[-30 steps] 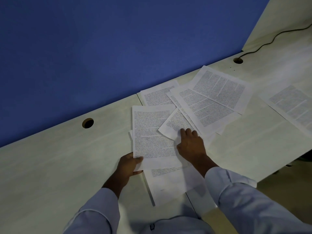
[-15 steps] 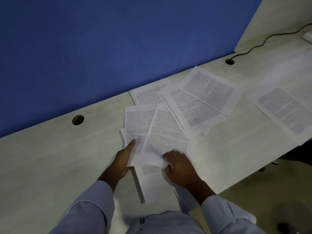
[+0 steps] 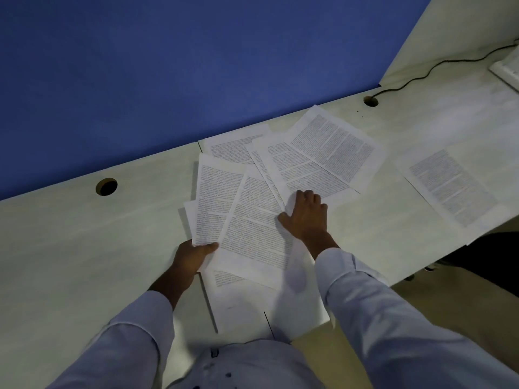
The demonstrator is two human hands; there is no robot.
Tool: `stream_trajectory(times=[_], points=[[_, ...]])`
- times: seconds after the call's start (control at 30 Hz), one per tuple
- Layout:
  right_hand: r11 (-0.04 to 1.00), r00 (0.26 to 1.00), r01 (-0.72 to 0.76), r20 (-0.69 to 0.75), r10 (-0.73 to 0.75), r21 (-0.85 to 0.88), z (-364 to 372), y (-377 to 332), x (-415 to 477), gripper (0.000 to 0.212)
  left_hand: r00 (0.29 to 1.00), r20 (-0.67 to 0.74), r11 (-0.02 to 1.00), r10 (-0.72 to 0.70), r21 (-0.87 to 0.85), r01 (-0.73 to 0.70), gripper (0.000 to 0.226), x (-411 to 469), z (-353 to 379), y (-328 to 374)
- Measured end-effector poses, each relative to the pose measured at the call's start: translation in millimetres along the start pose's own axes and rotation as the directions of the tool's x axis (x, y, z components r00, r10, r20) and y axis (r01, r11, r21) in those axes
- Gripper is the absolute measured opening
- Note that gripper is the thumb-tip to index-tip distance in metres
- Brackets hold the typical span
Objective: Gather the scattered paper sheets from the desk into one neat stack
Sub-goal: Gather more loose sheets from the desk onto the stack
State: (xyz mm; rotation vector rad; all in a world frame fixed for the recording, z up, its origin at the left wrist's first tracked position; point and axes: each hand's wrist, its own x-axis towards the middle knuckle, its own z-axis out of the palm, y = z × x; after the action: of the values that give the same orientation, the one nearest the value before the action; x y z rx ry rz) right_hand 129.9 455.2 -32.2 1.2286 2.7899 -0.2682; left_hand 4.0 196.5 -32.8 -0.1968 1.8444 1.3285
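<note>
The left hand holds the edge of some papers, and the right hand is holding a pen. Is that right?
Not quite. The left hand does hold the edge of the paper sheets, but the right hand holds no pen; its fingers rest flat on the spread sheets. The head view shows this.

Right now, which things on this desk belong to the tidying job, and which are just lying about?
Job: overlapping sheets, gripped at their near edge by the left hand and pressed by the right hand; lone sheet, apart on the right.
Lying about: black cable, cable hole, blue partition.
</note>
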Motion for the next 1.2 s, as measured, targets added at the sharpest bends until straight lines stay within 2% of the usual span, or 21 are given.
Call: stream_trajectory(times=[0.1, 0.23, 0.37, 0.47, 0.57, 0.67, 0.77, 0.83, 0.87, 0.93, 0.97, 1.03, 1.1, 1.2], points=[[0.999, 0.999, 0.019, -0.050, -0.021, -0.033, 3, -2, 5, 0.061, 1.000, -0.014, 1.000, 0.004, -0.005, -0.004, 0.042, 1, 0, -3], [1.000, 0.995, 0.005, -0.100, -0.004, 0.011, 4, -1, 13, 0.045, 1.000, -0.020, 1.000, 0.004, -0.002, -0.004, 0.040, 3, -1, -7], [0.988, 0.997, 0.019, -0.082, -0.007, 0.153, -12, 6, 19, 0.043, 0.999, -0.040, 1.000, 0.023, -0.011, -0.024, 0.037, 1, 1, -6], [0.947, 0.996, -0.064, -0.034, 0.078, 0.314, -29, 15, 13, 0.037, 0.999, -0.049, 0.999, 0.015, -0.043, -0.018, 0.036, -4, 3, -7], [0.936, 0.996, -0.078, -0.006, 0.085, 0.343, -36, 10, -14, 0.035, 0.999, -0.033, 0.991, -0.010, -0.134, 0.006, 0.034, -11, 1, -13], [0.934, 0.998, -0.029, 0.063, 0.006, 0.356, -28, -14, -61, 0.046, 1.000, 0.001, 0.976, -0.013, -0.217, 0.013, 0.035, -18, 2, -15], [0.905, 0.975, 0.070, 0.164, -0.152, 0.420, -8, -43, -111, 0.046, 0.999, -0.042, 0.980, -0.023, -0.200, 0.015, 0.030, -21, 7, -14], [0.875, 0.928, 0.128, 0.254, -0.272, 0.467, 1, -59, -139, 0.048, 0.996, -0.074, 0.986, -0.046, -0.165, 0.033, 0.037, -25, 10, -10], [0.851, 0.896, 0.128, 0.309, -0.320, 0.509, 5, -63, -146, 0.056, 0.997, -0.065, 0.986, -0.050, -0.160, 0.039, 0.043, -28, 12, -8], [0.803, 0.842, 0.084, 0.389, -0.374, 0.590, 8, -64, -148, 0.069, 0.999, -0.053, 0.993, -0.008, -0.115, 0.002, 0.045, -31, 15, -9], [0.780, 0.835, 0.059, 0.397, -0.381, 0.624, 9, -60, -143, 0.068, 0.998, -0.053, 0.997, 0.025, -0.067, -0.028, 0.043, -34, 16, -10], [0.754, 0.887, 0.072, 0.304, -0.348, 0.652, 5, -49, -130, 0.047, 0.997, -0.059, 0.998, 0.056, 0.023, -0.055, 0.040, -36, 17, -14], [0.755, 0.959, 0.082, 0.156, -0.238, 0.651, 5, -30, -111, 0.031, 0.997, -0.056, 0.999, 0.049, 0.026, -0.048, 0.043, -38, 15, -17], [0.781, 0.999, -0.045, 0.030, 0.034, 0.623, 6, 9, -90, 0.038, 1.000, -0.024, 0.999, 0.014, -0.035, -0.015, 0.045, -40, 0, -20]])
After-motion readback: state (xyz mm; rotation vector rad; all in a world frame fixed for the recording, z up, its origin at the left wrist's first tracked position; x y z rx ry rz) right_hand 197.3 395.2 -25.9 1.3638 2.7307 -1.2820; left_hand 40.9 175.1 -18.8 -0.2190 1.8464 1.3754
